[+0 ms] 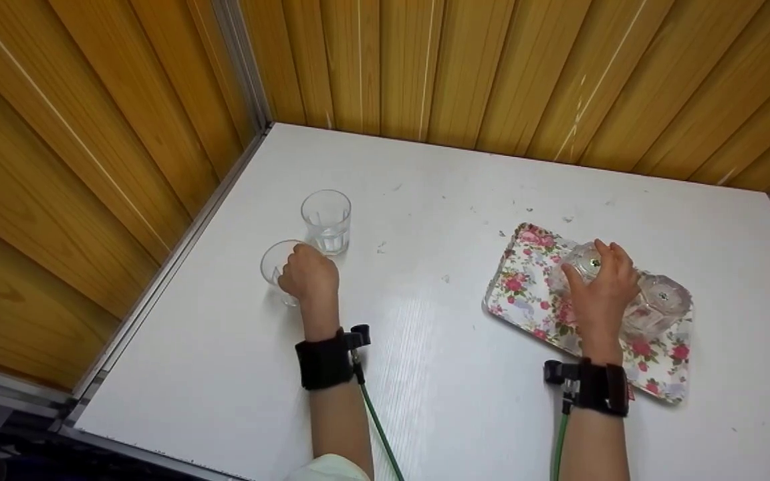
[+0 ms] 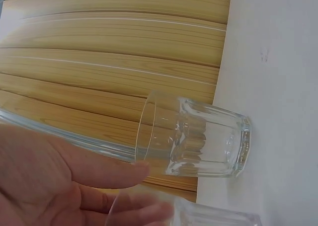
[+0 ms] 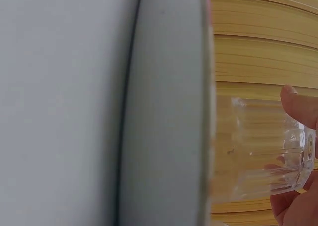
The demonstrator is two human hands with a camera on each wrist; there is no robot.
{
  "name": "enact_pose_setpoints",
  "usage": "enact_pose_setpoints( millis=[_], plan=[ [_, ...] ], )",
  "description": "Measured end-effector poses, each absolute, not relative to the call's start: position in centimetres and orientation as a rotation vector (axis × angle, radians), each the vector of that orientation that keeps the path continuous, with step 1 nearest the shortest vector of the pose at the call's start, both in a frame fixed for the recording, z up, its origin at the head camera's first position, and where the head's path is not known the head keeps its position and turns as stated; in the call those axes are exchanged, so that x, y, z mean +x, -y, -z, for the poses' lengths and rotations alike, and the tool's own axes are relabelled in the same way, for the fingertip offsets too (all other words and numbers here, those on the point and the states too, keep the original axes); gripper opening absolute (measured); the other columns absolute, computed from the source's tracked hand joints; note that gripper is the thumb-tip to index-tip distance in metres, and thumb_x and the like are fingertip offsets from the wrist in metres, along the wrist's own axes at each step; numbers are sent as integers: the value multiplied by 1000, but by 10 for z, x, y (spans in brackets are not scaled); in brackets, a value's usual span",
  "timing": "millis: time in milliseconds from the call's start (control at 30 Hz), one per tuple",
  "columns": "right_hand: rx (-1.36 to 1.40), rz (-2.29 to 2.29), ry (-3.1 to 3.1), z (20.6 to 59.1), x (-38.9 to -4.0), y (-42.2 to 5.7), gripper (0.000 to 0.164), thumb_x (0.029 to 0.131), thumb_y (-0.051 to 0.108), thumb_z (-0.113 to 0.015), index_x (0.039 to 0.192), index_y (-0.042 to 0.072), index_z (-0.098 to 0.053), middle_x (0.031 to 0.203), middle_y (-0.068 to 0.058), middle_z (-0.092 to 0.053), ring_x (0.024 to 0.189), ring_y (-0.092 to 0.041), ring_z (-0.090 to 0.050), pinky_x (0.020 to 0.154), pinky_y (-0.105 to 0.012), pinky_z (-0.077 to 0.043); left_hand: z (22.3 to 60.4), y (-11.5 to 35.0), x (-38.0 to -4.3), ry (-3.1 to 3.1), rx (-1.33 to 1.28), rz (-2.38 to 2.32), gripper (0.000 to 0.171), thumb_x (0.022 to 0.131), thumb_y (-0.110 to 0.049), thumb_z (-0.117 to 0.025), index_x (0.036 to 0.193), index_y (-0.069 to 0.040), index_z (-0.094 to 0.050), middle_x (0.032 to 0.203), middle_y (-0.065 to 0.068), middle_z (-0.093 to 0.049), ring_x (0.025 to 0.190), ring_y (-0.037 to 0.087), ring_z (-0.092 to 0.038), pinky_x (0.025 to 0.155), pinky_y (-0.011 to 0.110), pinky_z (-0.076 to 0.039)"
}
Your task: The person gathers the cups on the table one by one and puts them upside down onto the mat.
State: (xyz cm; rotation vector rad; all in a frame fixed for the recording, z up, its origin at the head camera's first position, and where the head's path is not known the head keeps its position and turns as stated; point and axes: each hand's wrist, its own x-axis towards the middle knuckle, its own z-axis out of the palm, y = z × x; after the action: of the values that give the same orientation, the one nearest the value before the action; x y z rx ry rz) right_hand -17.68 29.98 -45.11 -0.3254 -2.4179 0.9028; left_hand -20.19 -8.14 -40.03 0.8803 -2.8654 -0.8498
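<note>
Across the white desk [image 1: 418, 200], at left, the left hand [image 1: 313, 275] pinches a clear, upright glass tumbler [image 1: 273, 274]; at right, the right hand [image 1: 602, 290] grasps an inverted clear tumbler [image 1: 584, 259] on the floral rectangular tray [image 1: 525, 304]. Left-wrist view: hold at the rim, probably because it is uppermost. Right-wrist view: hold near the base, likely likewise; faceted, transparent walls.

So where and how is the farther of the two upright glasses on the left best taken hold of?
I'd probably take the farther glass by its side wall, at mid-height, from the right: it stands upright with that side unobstructed, while the nearer glass and left grip crowd its near side.
</note>
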Motion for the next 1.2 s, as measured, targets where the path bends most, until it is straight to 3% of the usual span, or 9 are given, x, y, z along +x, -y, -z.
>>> enact_pose_setpoints(
  millis=[267, 600, 900, 1200],
  plan=[
    [-346, -970, 2457, 450, -175, -298, 51, 84, 20, -65, 129, 4, -46, 142, -17, -29, 130, -38, -26, 103, -53, -12, 401, 83, -203, 2936, 837, 828, 18, 85, -3, -51, 100, 3, -59, 96, 19, -64, 89, 33, -62, 82, 44, -43],
    [-418, -1024, 2367, 451, -173, -297, 43, 86, 15, -63, 123, -1, -50, 141, -17, -27, 132, -31, -27, 102, -46, -30, 401, 82, -202, 2945, 842, 787, 21, 84, -2, -51, 102, 4, -59, 94, 20, -65, 88, 32, -63, 82, 45, -44],
    [-374, -939, 2467, 451, -173, -297, 39, 93, 8, -48, 131, -2, -44, 148, -20, -19, 137, -38, -6, 108, -53, -11, 399, 83, -201, 2956, 864, 745, 18, 85, -3, -51, 99, 2, -62, 96, 19, -66, 89, 32, -63, 80, 42, -45],
    [-352, -880, 2488, 452, -173, -298, 40, 93, 0, -41, 133, -2, -41, 148, -21, -17, 137, -39, -6, 107, -55, -11, 396, 84, -199, 2946, 849, 704, 16, 85, -3, -51, 94, 1, -63, 91, 18, -67, 85, 31, -64, 78, 41, -46]
  ],
)
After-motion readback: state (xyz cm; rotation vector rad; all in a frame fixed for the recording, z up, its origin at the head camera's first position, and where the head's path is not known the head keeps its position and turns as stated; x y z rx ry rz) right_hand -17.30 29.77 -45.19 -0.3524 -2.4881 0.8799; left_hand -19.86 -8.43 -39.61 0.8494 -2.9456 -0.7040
